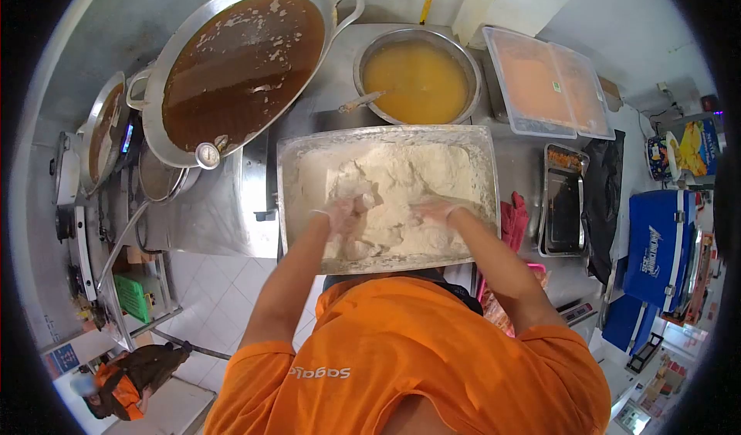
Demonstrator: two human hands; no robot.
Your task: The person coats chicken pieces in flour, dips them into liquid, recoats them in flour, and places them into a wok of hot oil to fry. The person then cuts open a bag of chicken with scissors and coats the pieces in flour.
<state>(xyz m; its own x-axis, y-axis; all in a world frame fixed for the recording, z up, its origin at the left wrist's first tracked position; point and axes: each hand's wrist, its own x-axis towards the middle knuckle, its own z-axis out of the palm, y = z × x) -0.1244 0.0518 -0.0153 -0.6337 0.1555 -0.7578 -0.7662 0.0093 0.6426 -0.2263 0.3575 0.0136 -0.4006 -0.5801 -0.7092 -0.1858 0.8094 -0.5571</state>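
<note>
Across the steel counter (216, 226) sits one tray (495, 172) of flour (455, 161). Left hand (342, 213) and right hand (434, 209) touch the flour, finger spread impossible to tell (powder hides the tips). Beyond are one yellow-liquid bowl (417, 84) and, leftward, two pans of brown liquid (243, 72).

Pale tiled floor (207, 300) shows left of the hands (340, 213); light walls (394, 4) rise beyond them, above a steel tabletop (212, 219).
</note>
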